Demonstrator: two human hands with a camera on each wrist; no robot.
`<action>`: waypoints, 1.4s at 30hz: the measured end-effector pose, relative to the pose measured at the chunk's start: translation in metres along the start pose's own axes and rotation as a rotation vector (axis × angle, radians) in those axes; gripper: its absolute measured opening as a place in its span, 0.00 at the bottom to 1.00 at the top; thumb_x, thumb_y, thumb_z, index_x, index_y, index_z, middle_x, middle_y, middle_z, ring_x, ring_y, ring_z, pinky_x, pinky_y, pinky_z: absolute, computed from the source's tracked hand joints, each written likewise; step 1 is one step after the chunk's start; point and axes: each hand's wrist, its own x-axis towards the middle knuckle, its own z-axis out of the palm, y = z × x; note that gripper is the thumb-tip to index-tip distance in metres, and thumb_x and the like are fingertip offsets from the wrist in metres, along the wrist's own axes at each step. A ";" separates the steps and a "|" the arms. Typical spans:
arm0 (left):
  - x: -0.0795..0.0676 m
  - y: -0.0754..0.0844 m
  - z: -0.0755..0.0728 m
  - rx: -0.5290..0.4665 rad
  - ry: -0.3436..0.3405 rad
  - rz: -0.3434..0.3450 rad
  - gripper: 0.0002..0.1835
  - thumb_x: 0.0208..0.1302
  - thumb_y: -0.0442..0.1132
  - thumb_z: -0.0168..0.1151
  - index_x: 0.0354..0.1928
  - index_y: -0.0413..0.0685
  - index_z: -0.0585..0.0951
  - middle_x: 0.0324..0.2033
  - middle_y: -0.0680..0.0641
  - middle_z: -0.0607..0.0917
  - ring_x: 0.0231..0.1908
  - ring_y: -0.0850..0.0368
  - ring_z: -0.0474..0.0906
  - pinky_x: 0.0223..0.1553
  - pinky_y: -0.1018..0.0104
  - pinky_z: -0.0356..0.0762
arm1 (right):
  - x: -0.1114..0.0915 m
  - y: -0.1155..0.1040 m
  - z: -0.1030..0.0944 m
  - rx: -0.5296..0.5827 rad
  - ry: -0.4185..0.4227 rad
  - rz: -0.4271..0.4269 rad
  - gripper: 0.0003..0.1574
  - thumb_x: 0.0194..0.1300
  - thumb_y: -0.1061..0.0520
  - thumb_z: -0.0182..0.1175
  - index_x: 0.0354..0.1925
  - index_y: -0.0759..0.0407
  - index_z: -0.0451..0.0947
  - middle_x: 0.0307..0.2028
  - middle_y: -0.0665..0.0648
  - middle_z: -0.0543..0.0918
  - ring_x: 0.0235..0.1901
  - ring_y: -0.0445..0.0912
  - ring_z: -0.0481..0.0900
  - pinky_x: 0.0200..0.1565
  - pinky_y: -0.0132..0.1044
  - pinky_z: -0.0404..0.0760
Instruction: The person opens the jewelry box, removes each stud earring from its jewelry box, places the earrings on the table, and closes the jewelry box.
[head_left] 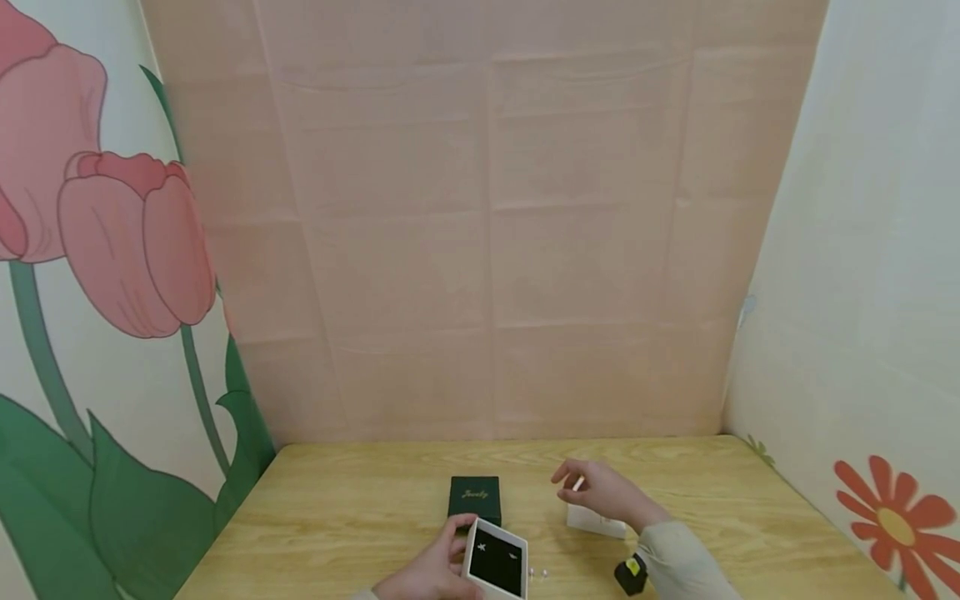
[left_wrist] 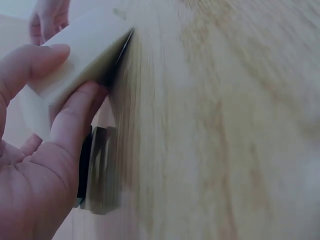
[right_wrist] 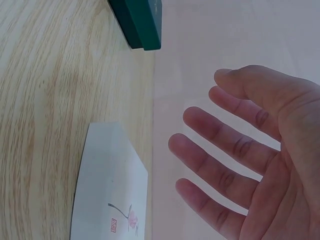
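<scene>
Fingers of the left hand [head_left: 437, 572] were clamped on a small white box [left_wrist: 92, 42], the thumb against one wall and other fingers at another edge. Those of the right hand [head_left: 602, 490] were loosely bent and a little apart, with nothing between them. The white box tilted at the near middle of the table [head_left: 360, 500]; whether any edge touched the wood could not be told. Its black pad [head_left: 497, 573] faced up, bearing a star-shaped piece [head_left: 482, 547] on the left and a second small piece [head_left: 513, 556] on the right, too small to make out.

By the look of it, the step in hand was steadying the open box while the right hand was free to fetch something. The next move probably called for pinching either a loose bead [head_left: 544, 573] or the white lid [head_left: 596, 524], with the box kept level.

Two tiny beads lay just right of the box, where a sleeve could brush them away. The lid, printed with a pink flower [right_wrist: 132, 220], lay below the right hand, apart from it. A green box [head_left: 475, 496] stood just beyond the white one, limiting room on the far side. A black-and-yellow object [head_left: 631, 575] sat right beside the right sleeve [head_left: 678, 554], crowding that forearm.
</scene>
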 end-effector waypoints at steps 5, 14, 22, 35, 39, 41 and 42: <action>-0.001 0.002 0.000 0.072 0.029 -0.004 0.45 0.47 0.21 0.65 0.64 0.43 0.49 0.51 0.38 0.73 0.43 0.45 0.78 0.40 0.56 0.77 | 0.000 -0.001 0.001 -0.002 0.001 -0.004 0.09 0.62 0.54 0.60 0.42 0.51 0.76 0.32 0.48 0.79 0.30 0.42 0.77 0.29 0.35 0.74; 0.000 0.001 -0.001 0.240 0.093 -0.007 0.41 0.43 0.22 0.69 0.56 0.40 0.54 0.39 0.40 0.75 0.36 0.49 0.80 0.37 0.61 0.77 | 0.002 0.000 0.002 -0.024 0.003 -0.021 0.10 0.61 0.52 0.60 0.42 0.50 0.76 0.32 0.47 0.79 0.29 0.39 0.77 0.30 0.34 0.75; 0.002 0.006 -0.001 0.317 0.151 -0.069 0.42 0.40 0.24 0.72 0.55 0.40 0.56 0.35 0.40 0.75 0.32 0.50 0.80 0.33 0.61 0.78 | 0.002 -0.002 0.002 -0.005 -0.010 -0.030 0.11 0.60 0.54 0.61 0.42 0.52 0.77 0.31 0.48 0.80 0.28 0.39 0.77 0.29 0.34 0.74; 0.004 0.005 0.001 0.457 0.215 -0.091 0.41 0.36 0.24 0.73 0.52 0.41 0.59 0.33 0.41 0.74 0.27 0.52 0.78 0.28 0.65 0.76 | 0.003 -0.009 0.009 0.003 -0.059 0.001 0.10 0.59 0.53 0.62 0.41 0.49 0.77 0.30 0.46 0.79 0.29 0.39 0.76 0.32 0.36 0.74; 0.004 0.005 0.002 0.490 0.223 -0.093 0.41 0.36 0.25 0.73 0.52 0.41 0.59 0.32 0.42 0.74 0.26 0.53 0.77 0.27 0.65 0.76 | 0.004 -0.009 0.014 0.012 -0.075 0.026 0.09 0.60 0.53 0.62 0.41 0.48 0.77 0.30 0.45 0.79 0.28 0.37 0.76 0.31 0.35 0.74; 0.004 0.005 0.002 0.498 0.225 -0.098 0.41 0.36 0.25 0.74 0.52 0.41 0.59 0.32 0.42 0.75 0.27 0.53 0.77 0.28 0.65 0.76 | 0.005 -0.010 0.016 0.016 -0.079 0.028 0.09 0.60 0.52 0.62 0.41 0.47 0.77 0.30 0.45 0.79 0.29 0.38 0.76 0.31 0.35 0.75; 0.004 0.005 0.002 0.499 0.224 -0.099 0.41 0.36 0.25 0.74 0.52 0.41 0.59 0.32 0.42 0.75 0.27 0.53 0.77 0.28 0.65 0.76 | 0.005 -0.011 0.017 0.022 -0.083 0.034 0.09 0.60 0.52 0.62 0.41 0.47 0.77 0.31 0.45 0.79 0.29 0.38 0.76 0.31 0.35 0.75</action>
